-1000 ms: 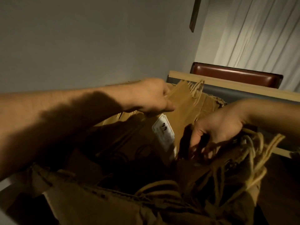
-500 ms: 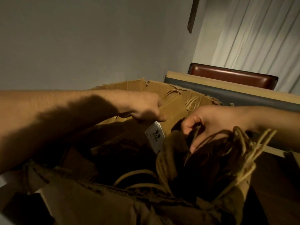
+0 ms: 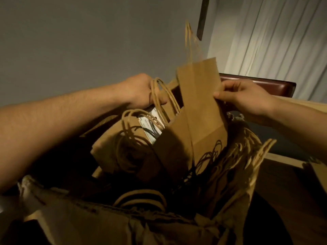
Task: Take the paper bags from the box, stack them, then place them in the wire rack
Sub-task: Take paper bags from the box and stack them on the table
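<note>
A torn cardboard box (image 3: 74, 220) fills the lower part of the head view, stuffed with flat brown paper bags and their twisted paper handles. My right hand (image 3: 242, 96) pinches the right edge of one brown paper bag (image 3: 203, 106) that stands upright, half out of the box, its handle blurred above it. My left hand (image 3: 139, 91) grips the handle loops of another bag (image 3: 127, 138) at the box's far side; that bag bears a white label. More bags with loose handles (image 3: 235, 161) lean at the right. No wire rack is in view.
A grey wall rises behind the box. At the back right stand a red-brown cushioned seat back (image 3: 276, 85), a pale wood ledge (image 3: 309, 103) and a white curtain (image 3: 276, 43). A dark wooden surface (image 3: 283, 191) lies to the right of the box.
My right hand has risen out of the handles and pulled one bag up out of the box. My left hand shifted from a bag's top edge to the handle loops.
</note>
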